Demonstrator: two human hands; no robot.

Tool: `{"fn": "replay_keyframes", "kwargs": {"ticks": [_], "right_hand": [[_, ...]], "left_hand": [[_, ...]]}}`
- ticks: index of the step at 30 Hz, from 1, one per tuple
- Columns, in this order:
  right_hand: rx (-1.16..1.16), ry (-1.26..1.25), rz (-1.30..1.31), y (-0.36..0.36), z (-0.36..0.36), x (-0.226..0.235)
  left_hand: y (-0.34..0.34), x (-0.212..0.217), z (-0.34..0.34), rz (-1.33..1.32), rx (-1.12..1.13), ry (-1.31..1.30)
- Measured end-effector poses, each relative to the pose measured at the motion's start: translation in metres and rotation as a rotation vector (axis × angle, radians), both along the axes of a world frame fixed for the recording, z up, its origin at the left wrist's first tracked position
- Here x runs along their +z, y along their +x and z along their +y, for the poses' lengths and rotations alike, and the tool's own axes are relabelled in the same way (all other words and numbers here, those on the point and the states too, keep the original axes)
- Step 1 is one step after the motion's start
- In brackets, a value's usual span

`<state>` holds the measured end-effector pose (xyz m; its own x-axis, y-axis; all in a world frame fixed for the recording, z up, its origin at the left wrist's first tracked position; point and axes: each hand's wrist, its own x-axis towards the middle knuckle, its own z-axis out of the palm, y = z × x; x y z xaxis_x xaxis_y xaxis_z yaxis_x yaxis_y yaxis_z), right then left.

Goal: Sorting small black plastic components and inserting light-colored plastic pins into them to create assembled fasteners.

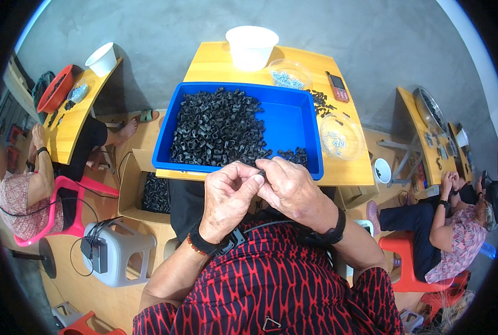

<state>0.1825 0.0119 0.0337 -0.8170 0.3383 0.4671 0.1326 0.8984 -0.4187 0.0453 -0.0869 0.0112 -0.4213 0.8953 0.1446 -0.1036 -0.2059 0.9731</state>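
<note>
Small black part, pinched at fingertips

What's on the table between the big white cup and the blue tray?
Nothing: in the head view, only bare yellow table lies between the white cup and the blue tray.

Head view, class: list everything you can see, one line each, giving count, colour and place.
Rectangular plastic tray: one, blue, on the table.
Small tubular plastic parts: many, black, heaped in the tray.
Wooden table: one, yellow, in front.
Plastic bucket: one, white, table's far edge.
Clear plastic bowls: two, right of the tray.
Cardboard box: one, brown, below the table.
Plastic stool: one, grey, lower left.
Hands: left, right, fingertips together over a small dark part.
</note>
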Motion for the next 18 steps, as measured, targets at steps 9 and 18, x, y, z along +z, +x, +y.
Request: {"fn": "replay_keyframes", "kwargs": {"ticks": [9,18], "right_hand": [[0.043,-0.158,0.040,-0.004,0.005,0.003],[-0.099,-0.209,0.025,-0.001,0.074,0.011]], "left_hand": [[0.000,0.003,-0.002,-0.066,0.012,0.030],[-0.104,-0.019,-0.004,-0.151,1.013,0.351]]}}
